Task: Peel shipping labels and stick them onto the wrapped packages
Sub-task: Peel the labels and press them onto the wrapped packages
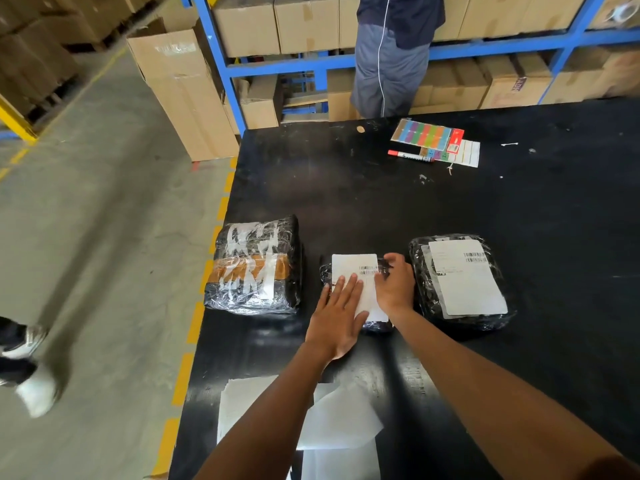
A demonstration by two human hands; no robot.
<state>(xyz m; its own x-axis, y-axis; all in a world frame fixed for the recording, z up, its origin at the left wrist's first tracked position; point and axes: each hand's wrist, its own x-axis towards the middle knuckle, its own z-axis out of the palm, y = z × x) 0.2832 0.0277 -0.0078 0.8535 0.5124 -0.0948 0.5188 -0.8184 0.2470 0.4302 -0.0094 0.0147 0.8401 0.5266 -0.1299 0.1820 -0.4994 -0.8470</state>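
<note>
While flat on the label [355,268], both hands (left [341,317], right [394,284]).

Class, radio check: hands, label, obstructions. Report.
Left hand flat, pressing label onto middle package. Right hand smoothing label's right edge. Right package labelled, left package bare. Nothing obstructing.

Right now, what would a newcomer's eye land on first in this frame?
Most likely the two hands at centre: the left hand lies flat on a white shipping label covering the small middle package, while the right hand presses its right edge. Flanking them on the black table sit a bulky unlabelled package on the left and an already labelled package on the right.
</note>
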